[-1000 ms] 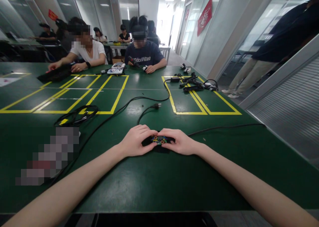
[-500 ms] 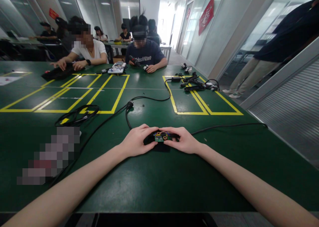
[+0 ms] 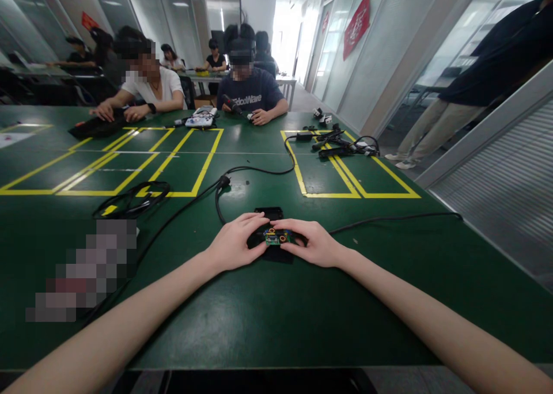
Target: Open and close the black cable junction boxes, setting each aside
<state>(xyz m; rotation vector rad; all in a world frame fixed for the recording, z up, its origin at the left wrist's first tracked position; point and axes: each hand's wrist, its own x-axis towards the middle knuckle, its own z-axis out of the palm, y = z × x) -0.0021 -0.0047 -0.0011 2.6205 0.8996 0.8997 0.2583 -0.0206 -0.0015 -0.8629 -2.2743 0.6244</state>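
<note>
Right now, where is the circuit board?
In the head view, the circuit board is near the centre, held between the left hand and right hand.

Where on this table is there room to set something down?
Between the left forearm, right forearm and near table edge; right of the right forearm, nearer than the black cable. Crowded: the middle, where left hand and right hand hold a circuit board, and the far-right cable pile.
</note>
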